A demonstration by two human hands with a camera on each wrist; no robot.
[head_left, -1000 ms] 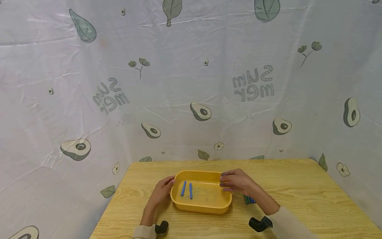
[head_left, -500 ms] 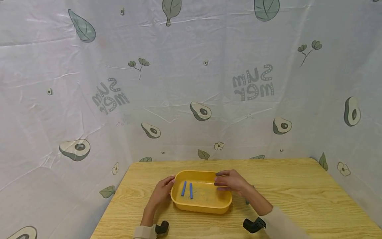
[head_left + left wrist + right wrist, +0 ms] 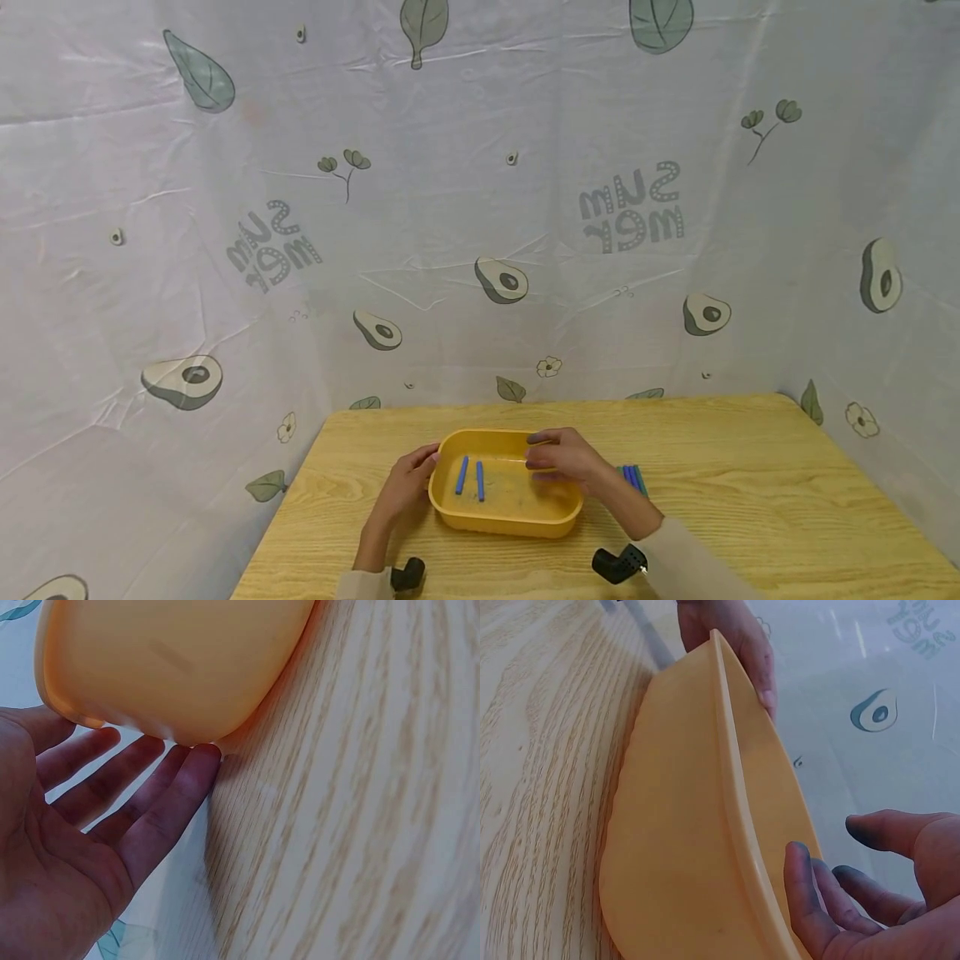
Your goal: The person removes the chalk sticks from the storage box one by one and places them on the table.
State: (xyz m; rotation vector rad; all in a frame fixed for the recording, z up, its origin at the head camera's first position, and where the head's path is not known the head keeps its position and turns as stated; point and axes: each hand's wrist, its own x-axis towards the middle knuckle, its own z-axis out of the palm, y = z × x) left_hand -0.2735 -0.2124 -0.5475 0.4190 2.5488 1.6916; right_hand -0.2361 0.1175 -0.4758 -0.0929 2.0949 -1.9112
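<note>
A yellow plastic tub [image 3: 510, 527] sits on the table in the head view. Two slim blue sticks [image 3: 480, 481], chalk-like in look, lie in its left half, near bluish smudges on the bottom. My left hand [image 3: 408, 479] holds the tub's left end; in the left wrist view its fingertips [image 3: 202, 754] press the outer wall while the thumb reaches the rim. Over the tub's right side hovers my right hand [image 3: 566, 458], fingers loosely bent and thumb apart. In the right wrist view nothing shows between its dark-smudged fingertips [image 3: 799, 859].
Several blue and green sticks [image 3: 633, 477] lie side by side on the wooden table [image 3: 735, 483], right of the tub and partly behind my right forearm. A printed white sheet [image 3: 450, 208] hangs behind and along both sides.
My right hand has moved left, from the tub's right rim to farther over its inside. More of the sticks beside the tub show now. The left hand and tub stay put.
</note>
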